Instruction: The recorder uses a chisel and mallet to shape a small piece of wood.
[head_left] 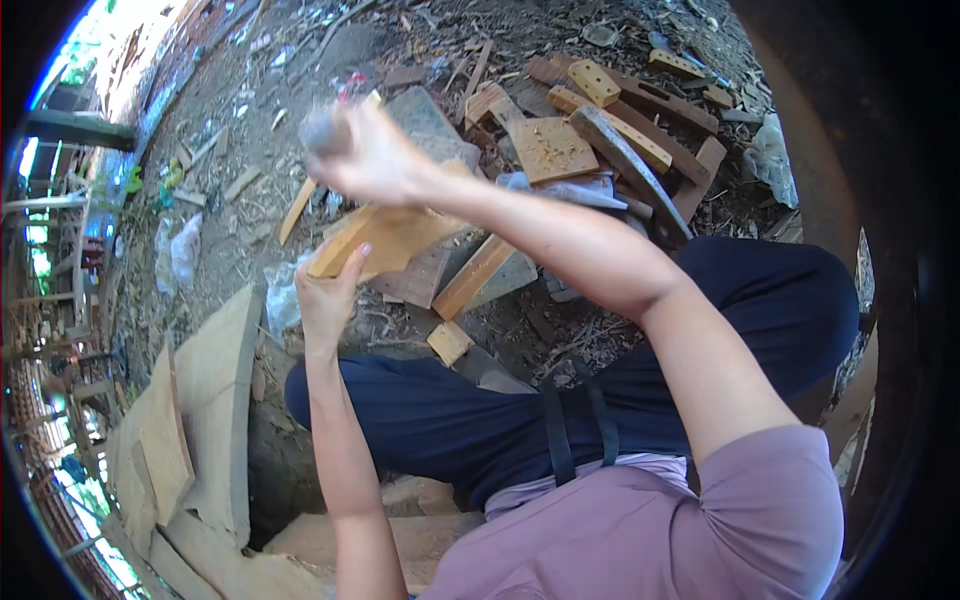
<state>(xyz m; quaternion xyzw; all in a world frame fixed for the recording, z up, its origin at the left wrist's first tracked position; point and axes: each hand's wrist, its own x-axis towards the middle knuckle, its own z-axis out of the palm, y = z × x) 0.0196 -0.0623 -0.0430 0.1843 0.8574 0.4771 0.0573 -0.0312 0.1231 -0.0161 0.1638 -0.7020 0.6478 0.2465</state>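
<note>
My left hand [325,305] grips the near left end of a shaped piece of wood [395,240], its thumb lying along the edge. The wood is yellowish-brown, with a curved, notched outline, and is held tilted over the ground. Just above it is my right hand [375,160], smeared by motion, its forearm reaching across from the right. The fingers look closed on a grey, rounded thing [325,132] whose kind is too blurred to make out. Part of the wood's upper edge is hidden behind the right hand and wrist.
Several wooden blocks and offcuts lie heaped ahead, among them a square board [552,150], a drilled yellow block [594,82] and a long curved blade-like metal piece [630,165]. Large wooden slabs [215,390] lean at left. Clear plastic bags [775,165] and debris litter the dirt.
</note>
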